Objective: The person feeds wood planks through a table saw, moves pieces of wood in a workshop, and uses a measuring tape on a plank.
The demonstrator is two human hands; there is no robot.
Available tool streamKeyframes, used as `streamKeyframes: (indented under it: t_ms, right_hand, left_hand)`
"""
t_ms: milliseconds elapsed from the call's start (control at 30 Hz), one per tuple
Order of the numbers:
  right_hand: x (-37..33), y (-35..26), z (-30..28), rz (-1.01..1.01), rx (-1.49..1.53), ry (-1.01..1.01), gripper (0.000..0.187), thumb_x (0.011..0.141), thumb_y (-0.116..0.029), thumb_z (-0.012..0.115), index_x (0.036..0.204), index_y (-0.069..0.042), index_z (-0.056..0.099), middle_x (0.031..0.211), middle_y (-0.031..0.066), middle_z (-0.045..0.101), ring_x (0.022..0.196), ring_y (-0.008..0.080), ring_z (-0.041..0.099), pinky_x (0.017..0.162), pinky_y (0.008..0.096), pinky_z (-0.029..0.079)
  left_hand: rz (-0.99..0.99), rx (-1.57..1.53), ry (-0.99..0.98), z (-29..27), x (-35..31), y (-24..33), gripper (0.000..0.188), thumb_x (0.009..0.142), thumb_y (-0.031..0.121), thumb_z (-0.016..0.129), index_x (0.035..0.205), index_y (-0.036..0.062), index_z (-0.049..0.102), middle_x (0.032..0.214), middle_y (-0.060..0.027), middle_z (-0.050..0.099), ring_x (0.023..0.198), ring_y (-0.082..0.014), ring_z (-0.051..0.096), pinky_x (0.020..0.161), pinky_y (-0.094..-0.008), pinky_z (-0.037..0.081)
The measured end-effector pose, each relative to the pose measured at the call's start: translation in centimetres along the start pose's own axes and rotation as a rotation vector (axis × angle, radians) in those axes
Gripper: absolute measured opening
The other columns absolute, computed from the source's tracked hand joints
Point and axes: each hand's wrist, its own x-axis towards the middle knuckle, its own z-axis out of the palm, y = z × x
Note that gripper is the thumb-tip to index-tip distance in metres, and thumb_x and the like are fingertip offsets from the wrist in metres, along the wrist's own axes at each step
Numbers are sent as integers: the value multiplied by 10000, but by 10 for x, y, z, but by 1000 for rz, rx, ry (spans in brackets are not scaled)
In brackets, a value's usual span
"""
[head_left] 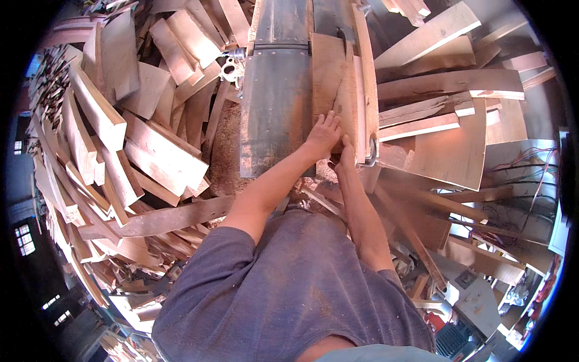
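Observation:
A brown wooden board (pixel 329 72) lies lengthwise on the dark metal bed (pixel 272 102) of a woodworking machine, along its right side. A dark crack runs down part of its face. My left hand (pixel 326 134) rests flat on the near part of the board, fingers stretched forward. At the board's near right corner, my right hand (pixel 345 155) grips the end, thumb on top; its other fingers are mostly hidden. Right of the board runs a pale wooden fence (pixel 363 78), with a metal clamp (pixel 373 152) at its near end.
Many cut planks (pixel 160 145) are heaped on the left. More boards (pixel 449 142) are stacked on the right, close to the fence. Sawdust (pixel 226 142) lies beside the bed. A metal fitting (pixel 230 69) sticks out at the bed's left edge. Loose cables (pixel 534 166) hang at far right.

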Motion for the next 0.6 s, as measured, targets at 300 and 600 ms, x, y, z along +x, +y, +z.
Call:
streamKeyframes:
  t_ms: [300,600]
  right_hand:
    - [10,-13,-31,92,-297,-69,700,898,-722,559,1225,-107,632,1024,123,700,898,311,658,778,502,476]
    - [-37,-34,-74,-1163,-1339,275,472,865,-208,690,1298,-44,602,1071,182,687,1015,420,644,889,491,526]
  left_hand:
    - [-22,31,-48,-3,11,2,469,807,162,688,1242,-10,651,1439,-186,540,1439,-398,416,1141,-525,374]
    - [-35,-44,-241,-19,17,-6,793,668,174,805,1380,-55,544,1538,-195,436,1494,-408,330,1168,-516,337]
